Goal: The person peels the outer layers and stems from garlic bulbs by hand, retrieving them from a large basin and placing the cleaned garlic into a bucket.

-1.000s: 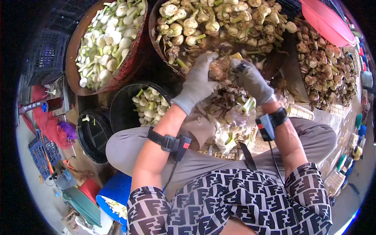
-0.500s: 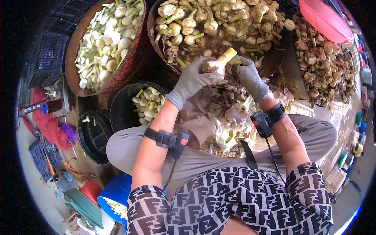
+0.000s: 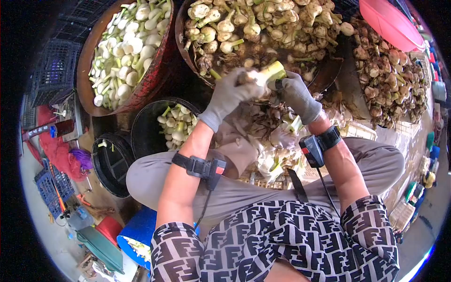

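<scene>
A garlic bulb [image 3: 265,75] with a thick, pale yellow-green cut stem is held by my gloved left hand [image 3: 231,92], which is closed around its root side. My gloved right hand [image 3: 298,96] is curled close beside the stem. Something small and dark shows at its thumb, too hidden to name. Below both hands lies a heap of peeled-off garlic skins [image 3: 282,141]. Just beyond them stands a wide tub [image 3: 181,35] of soiled garlic bulbs in murky water.
At upper left, a rusty red tub [image 3: 159,61] holds cleaned white garlic. A black bucket [image 3: 143,134] contains more bulbs, beside another black container [image 3: 110,164]. Unpeeled garlic [image 3: 390,80] is piled at right under a pink basin [image 3: 390,23]. A blue barrel [image 3: 145,221] stands lower left.
The garlic bulb has turned slightly in my left hand and is blurred by motion. My right hand has shifted a little lower. The containers stay as they were.
</scene>
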`<state>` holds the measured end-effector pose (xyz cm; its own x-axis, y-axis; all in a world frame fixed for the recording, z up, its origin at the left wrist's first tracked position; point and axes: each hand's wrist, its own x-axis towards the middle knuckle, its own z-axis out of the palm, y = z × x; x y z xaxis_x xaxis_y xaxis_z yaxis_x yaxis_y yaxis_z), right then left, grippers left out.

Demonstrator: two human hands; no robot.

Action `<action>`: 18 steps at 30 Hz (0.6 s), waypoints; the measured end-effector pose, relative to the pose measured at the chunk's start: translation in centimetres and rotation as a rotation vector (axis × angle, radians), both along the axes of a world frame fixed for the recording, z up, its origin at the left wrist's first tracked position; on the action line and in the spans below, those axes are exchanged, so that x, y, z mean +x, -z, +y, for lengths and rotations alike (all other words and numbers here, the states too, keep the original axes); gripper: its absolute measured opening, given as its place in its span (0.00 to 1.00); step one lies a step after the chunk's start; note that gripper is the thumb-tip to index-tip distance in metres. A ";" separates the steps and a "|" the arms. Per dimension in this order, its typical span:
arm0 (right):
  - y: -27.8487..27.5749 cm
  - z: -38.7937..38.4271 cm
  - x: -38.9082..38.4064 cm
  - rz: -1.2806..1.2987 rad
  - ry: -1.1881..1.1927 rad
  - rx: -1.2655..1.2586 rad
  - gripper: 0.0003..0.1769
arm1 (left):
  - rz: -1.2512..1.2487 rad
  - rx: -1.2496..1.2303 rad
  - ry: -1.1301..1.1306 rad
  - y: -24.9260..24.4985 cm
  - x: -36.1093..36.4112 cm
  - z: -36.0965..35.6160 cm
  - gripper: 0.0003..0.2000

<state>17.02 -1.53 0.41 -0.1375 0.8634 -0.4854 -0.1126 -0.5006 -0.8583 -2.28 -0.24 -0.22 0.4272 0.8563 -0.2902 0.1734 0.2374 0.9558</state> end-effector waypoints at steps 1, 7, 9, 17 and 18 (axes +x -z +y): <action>-0.1 0.0 -0.2 -0.014 0.007 0.014 0.08 | -0.119 -0.039 -0.055 1.1 -0.2 0.1 0.22; 2.1 -0.1 0.3 -0.406 -0.132 0.285 0.13 | -0.509 -0.353 -0.376 1.3 1.0 -0.1 0.22; 1.0 0.0 -0.4 -0.312 -0.049 0.208 0.12 | -0.457 -0.359 -0.370 0.2 1.3 -0.1 0.23; 0.1 -0.9 0.2 0.129 -0.093 0.199 0.09 | -0.767 -0.647 -0.289 0.9 -0.2 -0.1 0.23; -1.0 -1.5 -0.3 -0.021 -0.119 0.314 0.09 | -0.764 -0.648 -0.266 0.8 -0.3 -0.1 0.23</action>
<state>16.71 -3.07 1.37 -0.2395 0.9496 -0.2024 -0.0500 -0.2202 -0.9742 -2.62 -0.33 -1.03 0.5108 0.7264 -0.4598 -0.5587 0.6870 0.4646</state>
